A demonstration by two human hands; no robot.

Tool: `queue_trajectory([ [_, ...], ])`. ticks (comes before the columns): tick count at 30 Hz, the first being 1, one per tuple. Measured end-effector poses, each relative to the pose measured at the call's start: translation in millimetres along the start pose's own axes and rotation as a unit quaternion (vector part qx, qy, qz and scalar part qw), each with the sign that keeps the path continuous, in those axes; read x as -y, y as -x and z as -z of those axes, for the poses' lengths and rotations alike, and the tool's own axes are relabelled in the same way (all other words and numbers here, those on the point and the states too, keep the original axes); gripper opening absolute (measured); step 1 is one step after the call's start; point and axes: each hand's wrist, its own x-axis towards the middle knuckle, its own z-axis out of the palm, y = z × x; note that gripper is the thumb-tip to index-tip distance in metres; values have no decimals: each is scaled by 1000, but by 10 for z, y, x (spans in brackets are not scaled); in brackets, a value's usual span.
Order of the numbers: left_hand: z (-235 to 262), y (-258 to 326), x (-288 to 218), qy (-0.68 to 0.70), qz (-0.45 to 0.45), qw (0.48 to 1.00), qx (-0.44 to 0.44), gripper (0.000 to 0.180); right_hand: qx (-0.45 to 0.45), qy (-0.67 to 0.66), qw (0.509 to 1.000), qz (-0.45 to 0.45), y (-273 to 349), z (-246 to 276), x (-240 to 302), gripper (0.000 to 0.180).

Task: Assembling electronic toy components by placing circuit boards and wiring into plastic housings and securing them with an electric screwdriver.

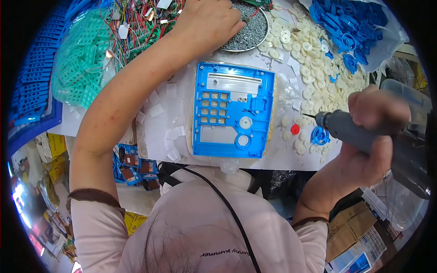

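My right hand [378, 123] is wrapped round a dark grey electric screwdriver [348, 127], its thin bit pointing left over the table. At the far side, my left hand [207, 22] reaches to the left rim of a round metal bowl [248, 34] full of small silver screws. Its fingers are curled, and what they hold, if anything, is hidden. Between my arms lies a blue plastic casing [234, 109] with a grid of square openings, a long slot and round white discs set in it. It rests on a pale, plastic-wrapped pad, touched by neither hand.
Tangled wires with green circuit boards [132, 32] lie at the far left, beside a bag of green keypads [82, 68] and stacked blue parts [36, 59]. Cream plastic discs [314, 73] spread across the right, near a red disc [295, 129] and a bag of blue parts [350, 27].
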Motion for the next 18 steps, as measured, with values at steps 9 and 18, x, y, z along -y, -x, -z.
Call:
queue_trajectory([
  [9, 574, 784, -896, 299, -42, 953, 0, 14, -13, -140, 981, -131, 35, -418, 144, 33],
  [18, 503, 1076, -996, 394, 12, 919, -28, 16, 14, -239, 969, -67, 29, -732, 83, 35],
])
